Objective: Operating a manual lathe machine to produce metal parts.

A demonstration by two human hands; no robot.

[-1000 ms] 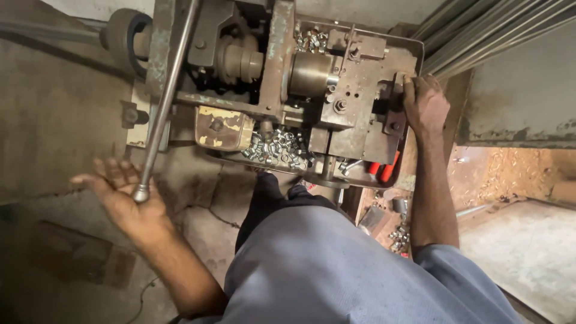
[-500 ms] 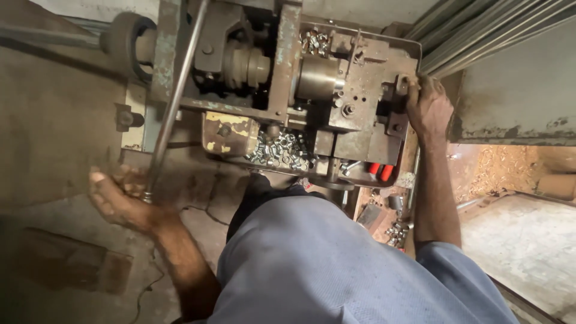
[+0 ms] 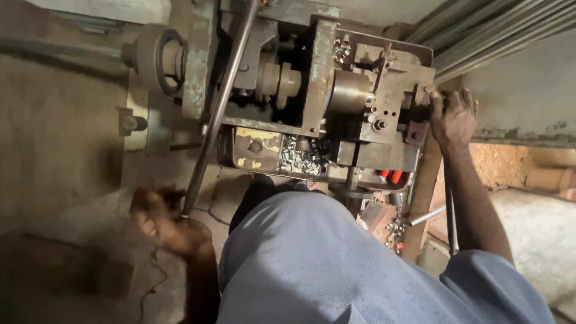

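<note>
From up here I look down on a heavy metal machine (image 3: 312,96), boxy, its paint flaked to green and rust, with its top cut off by the upper edge of the view. Left of it the concrete floor (image 3: 54,138) lies bare and dusty, giving room for the lever side; on the right the machine is hemmed in by a bundle of long steel rods (image 3: 498,30) running off the top right corner, with a grey wall below them. My grey-blue shirt (image 3: 336,264) fills the bottom middle and hides whatever stands under the machine's front.

A round pulley wheel (image 3: 157,59) sits at the machine's left end. A long smooth steel lever bar (image 3: 217,111) slants down from the top edge to my left hand (image 3: 165,222), which is curled shut around the bar's lower end; it is in shadow, so the fingers are hard to make out. My right hand (image 3: 453,117) rests on the machine's right end, fingers bent over a dark part there; I cannot tell whether it grips anything.

Small shiny metal pieces (image 3: 303,157) lie heaped in a yellowed tray (image 3: 255,147) at the machine's front. Two red knobs (image 3: 390,176) show just beneath.
</note>
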